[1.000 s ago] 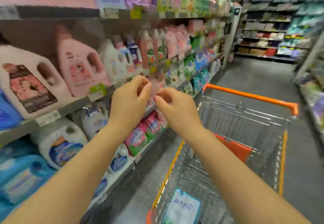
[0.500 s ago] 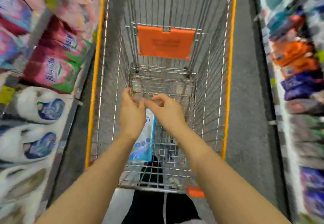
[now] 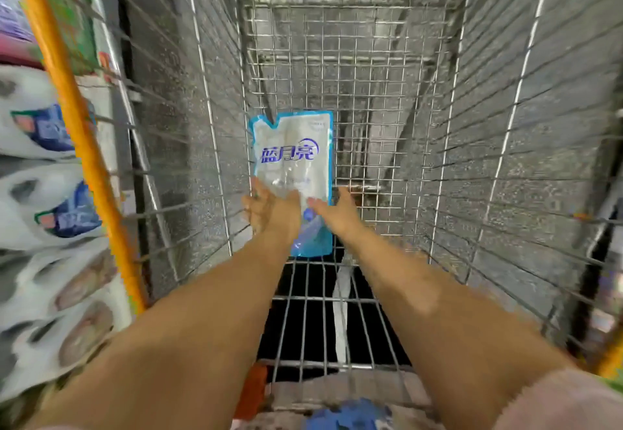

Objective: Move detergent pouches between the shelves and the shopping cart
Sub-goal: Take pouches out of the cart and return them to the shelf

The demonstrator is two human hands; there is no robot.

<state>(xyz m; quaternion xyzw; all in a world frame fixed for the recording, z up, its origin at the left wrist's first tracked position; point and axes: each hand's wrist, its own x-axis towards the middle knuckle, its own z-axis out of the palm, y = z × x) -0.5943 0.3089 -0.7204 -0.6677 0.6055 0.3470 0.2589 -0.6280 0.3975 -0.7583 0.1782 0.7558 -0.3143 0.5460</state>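
Open-gripped left hand (image 3: 271,215) and right hand (image 3: 338,215) touch pouch (image 3: 292,153) near left cart wall (image 3: 202,146).

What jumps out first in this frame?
The blue-and-white pouch in the wire cart, mid-frame, draws the eye first. The left hand lies on its near end with fingers spread, and the right hand is at its right edge, though blur hides whether it grips. Along the left edge run the cart's orange rim and shelved white jugs.
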